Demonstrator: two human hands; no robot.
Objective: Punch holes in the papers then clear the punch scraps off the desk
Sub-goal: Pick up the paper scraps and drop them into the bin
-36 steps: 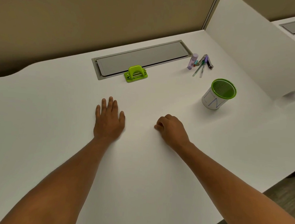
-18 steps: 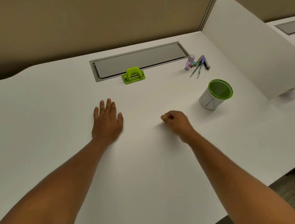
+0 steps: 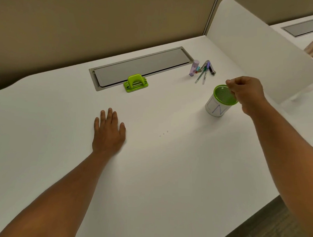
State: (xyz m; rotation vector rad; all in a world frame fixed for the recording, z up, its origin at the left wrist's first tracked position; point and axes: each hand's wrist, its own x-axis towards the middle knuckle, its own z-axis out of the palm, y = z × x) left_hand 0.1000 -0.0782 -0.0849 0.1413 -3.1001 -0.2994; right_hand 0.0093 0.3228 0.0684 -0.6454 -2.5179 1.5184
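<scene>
Scraps (image 3: pixel 163 134): three tiny dots on the desk (image 3: pixel 167 172), right of the flat, spread left hand (image 3: pixel 108 132). One green punch (image 3: pixel 135 83) beyond it. Right hand (image 3: pixel 246 91), fingertips pinched, grip contents unclear, has moved from desk to over the one cup (image 3: pixel 220 103).

**An office cubicle**

A white worktop (image 3: pixel 149 180) backs onto a tan fabric partition (image 3: pixel 84 29), with a white divider panel (image 3: pixel 262 56) screening off a neighbouring desk (image 3: pixel 297 37) of the same make. A grey cable-access hatch (image 3: pixel 142 65) is set flush into the surface. Stationery lies about: a green hole punch (image 3: pixel 135 83), pens (image 3: pixel 203 73), a mesh pen cup (image 3: pixel 220 103).
</scene>
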